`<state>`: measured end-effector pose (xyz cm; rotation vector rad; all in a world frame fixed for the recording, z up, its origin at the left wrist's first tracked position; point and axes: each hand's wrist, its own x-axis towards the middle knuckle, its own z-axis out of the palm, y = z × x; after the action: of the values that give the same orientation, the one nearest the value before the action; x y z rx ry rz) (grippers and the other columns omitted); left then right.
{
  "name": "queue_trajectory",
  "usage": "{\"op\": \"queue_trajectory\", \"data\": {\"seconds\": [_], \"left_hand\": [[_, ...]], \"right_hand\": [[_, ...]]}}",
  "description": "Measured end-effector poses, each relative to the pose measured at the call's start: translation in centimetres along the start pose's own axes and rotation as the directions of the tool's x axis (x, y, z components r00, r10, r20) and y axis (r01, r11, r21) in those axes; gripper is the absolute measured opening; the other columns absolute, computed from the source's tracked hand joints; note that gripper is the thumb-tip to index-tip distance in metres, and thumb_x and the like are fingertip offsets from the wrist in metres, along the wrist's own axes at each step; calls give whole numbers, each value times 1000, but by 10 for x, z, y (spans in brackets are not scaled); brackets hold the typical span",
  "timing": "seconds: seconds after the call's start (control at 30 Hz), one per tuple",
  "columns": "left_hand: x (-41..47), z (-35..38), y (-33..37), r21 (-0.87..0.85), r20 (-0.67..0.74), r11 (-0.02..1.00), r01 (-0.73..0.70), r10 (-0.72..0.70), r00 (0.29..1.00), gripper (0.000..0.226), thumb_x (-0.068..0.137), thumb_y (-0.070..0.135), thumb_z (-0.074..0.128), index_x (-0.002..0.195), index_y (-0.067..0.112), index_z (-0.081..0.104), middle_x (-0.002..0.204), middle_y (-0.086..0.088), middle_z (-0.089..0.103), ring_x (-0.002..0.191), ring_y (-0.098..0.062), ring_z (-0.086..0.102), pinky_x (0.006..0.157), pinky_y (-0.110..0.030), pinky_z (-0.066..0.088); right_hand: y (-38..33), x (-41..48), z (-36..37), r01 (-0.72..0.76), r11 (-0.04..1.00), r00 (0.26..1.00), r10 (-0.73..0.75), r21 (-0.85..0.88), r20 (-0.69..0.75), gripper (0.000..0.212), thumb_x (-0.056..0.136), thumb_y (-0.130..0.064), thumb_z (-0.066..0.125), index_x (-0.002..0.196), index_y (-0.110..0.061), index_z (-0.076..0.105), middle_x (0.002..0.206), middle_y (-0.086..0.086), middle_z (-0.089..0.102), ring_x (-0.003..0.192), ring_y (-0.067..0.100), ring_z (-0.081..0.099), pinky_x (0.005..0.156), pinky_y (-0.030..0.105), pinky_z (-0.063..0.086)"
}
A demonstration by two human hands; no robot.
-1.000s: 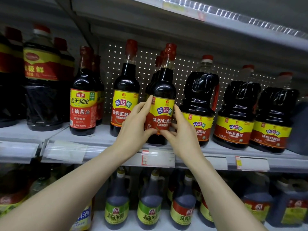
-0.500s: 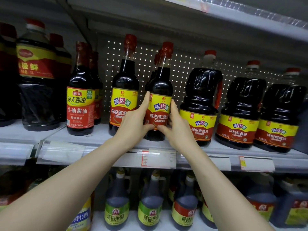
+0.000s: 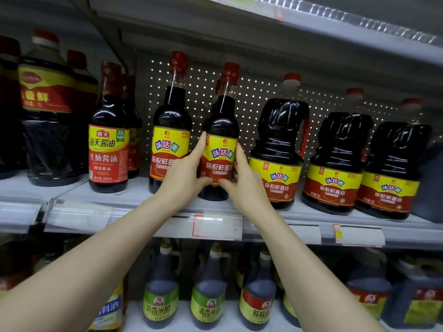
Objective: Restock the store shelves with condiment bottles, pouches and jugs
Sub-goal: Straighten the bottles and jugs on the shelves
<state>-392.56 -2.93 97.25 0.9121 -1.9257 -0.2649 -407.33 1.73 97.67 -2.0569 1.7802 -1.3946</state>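
On the shelf (image 3: 134, 198), left hand (image 3: 184, 180) and right hand (image 3: 248, 191) fingers (image 3: 199, 147) clamp the soy bottle (image 3: 221, 121) between them.

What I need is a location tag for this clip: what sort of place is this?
Probably a grocery store aisle. The shelf holds rows of matching soy sauce bottles and jugs, a price tag sits in its front strip, and the left hand and right hand grip one bottle.

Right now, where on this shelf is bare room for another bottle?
Bare shelf lies between the red-label bottle and the yellow-label bottle. Rightward is crowded: left hand and right hand grip the held bottle beside three close jugs.
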Motion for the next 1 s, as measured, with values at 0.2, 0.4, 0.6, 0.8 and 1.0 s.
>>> {"op": "queue_trajectory", "data": {"seconds": [0.2,0.4,0.6,0.8,1.0], "left_hand": [[-13,2,16,-5,-62,1000,10,-10,998,93,87,9,73,158,27,17,141,-1,56,127,-20,55,103,-45,49],[-57,12,50,-37,-224,999,-37,27,974,64,88,9,71,146,23,47,133,4,60,117,-7,58,96,-18,51],[-117,35,74,-35,-200,999,26,-32,979,55,89,11,69,140,25,53,130,6,61,113,-5,59,93,-16,50],[-202,57,64,82,-181,983,164,-147,972,56,85,6,71,137,18,56,129,1,63,111,-9,62,93,-18,51],[-287,80,44,11,-108,915,403,-399,911,53,87,6,69,137,17,55,125,-1,64,110,-16,62,92,-40,54]], "right_hand": [[3,-15,-13,38,999,999,-38,22,20,78,98,-20,64,160,-28,19,142,-1,56,123,11,57,105,34,49],[12,-57,-28,168,981,985,-163,97,-59,62,97,-17,65,153,-22,39,138,-1,60,125,13,58,107,40,50],[36,-109,-36,200,962,979,-190,188,-72,52,98,-11,60,148,-22,48,139,1,61,125,15,59,105,41,50],[67,-177,-10,170,957,976,-197,235,95,51,96,-9,62,146,-17,51,138,2,62,126,15,60,104,43,50],[105,-251,25,106,966,949,-169,235,267,50,95,-9,64,144,-13,53,139,3,62,122,21,62,101,45,50]]}}
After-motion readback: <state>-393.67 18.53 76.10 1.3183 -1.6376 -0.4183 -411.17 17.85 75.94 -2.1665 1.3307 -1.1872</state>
